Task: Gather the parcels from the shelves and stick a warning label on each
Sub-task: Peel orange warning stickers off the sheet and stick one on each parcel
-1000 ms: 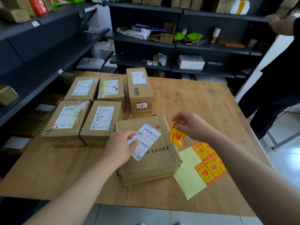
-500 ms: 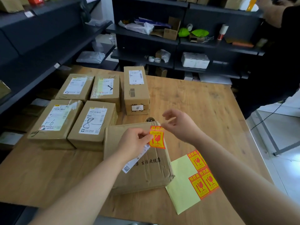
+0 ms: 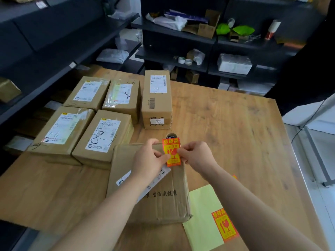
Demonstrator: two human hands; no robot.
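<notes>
A brown cardboard parcel [image 3: 163, 201] with a white shipping label lies at the near edge of the wooden table [image 3: 226, 127]. Above its far right corner hangs a red-and-yellow warning label [image 3: 171, 151]. My left hand [image 3: 150, 160] pinches the label's left edge and my right hand [image 3: 195, 155] pinches its right edge. A yellow-green backing sheet [image 3: 203, 218] with more warning labels lies to the parcel's right, partly under my right forearm. Several other labelled parcels [image 3: 105, 136] stand in rows at the left and back.
Dark shelving [image 3: 174, 35] holding bags, boxes and tape rolls lines the left side and the back. A person in dark clothes [image 3: 308, 69] stands at the table's far right corner. The table's right half shows bare wood.
My right hand has carried the peeled warning label from beside the sheet to over the parcel's far corner. My left hand left the shipping label and now pinches the warning label too.
</notes>
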